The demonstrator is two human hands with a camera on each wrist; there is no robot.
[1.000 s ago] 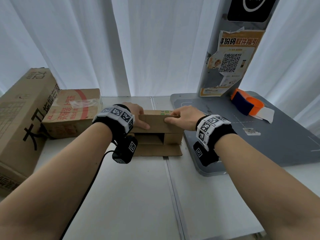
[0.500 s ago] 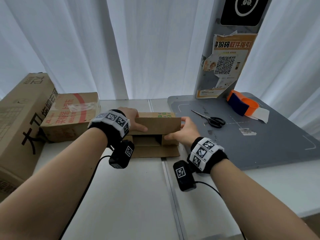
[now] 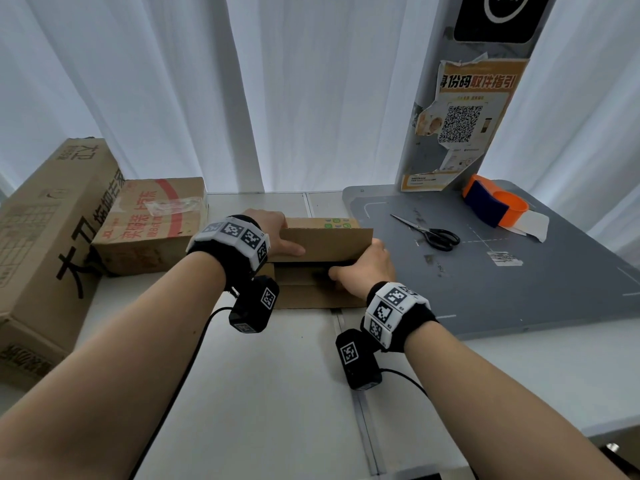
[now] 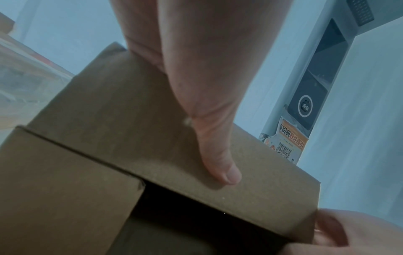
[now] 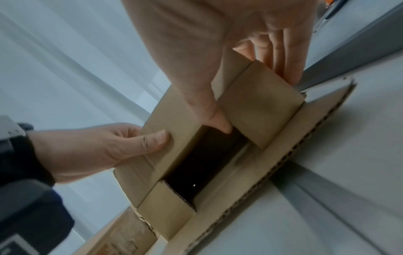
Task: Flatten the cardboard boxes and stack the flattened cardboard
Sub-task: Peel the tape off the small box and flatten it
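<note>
A small brown cardboard box (image 3: 322,244) lies on its side mid-table, its open end facing me, with the bottom flap (image 3: 311,297) flat on the table. My left hand (image 3: 277,233) grips the upper flap at its left end, the thumb (image 4: 220,165) pressed on the flap's face. My right hand (image 3: 363,268) pinches the right side flap (image 5: 261,103), with the thumb (image 5: 218,122) at the dark opening and the fingers (image 5: 283,57) behind the flap. The box interior is dark.
Two closed boxes stand at the left: a large one (image 3: 45,237) and a medium one with red print (image 3: 149,223). On the grey mat (image 3: 502,289) to the right lie scissors (image 3: 429,233) and an orange tape dispenser (image 3: 495,206). A post with a QR poster (image 3: 460,123) rises behind.
My right hand has come off the top flap and dropped to the right side flap, thumb at the opening. The scissors behind it now show. The left hand keeps its hold.
</note>
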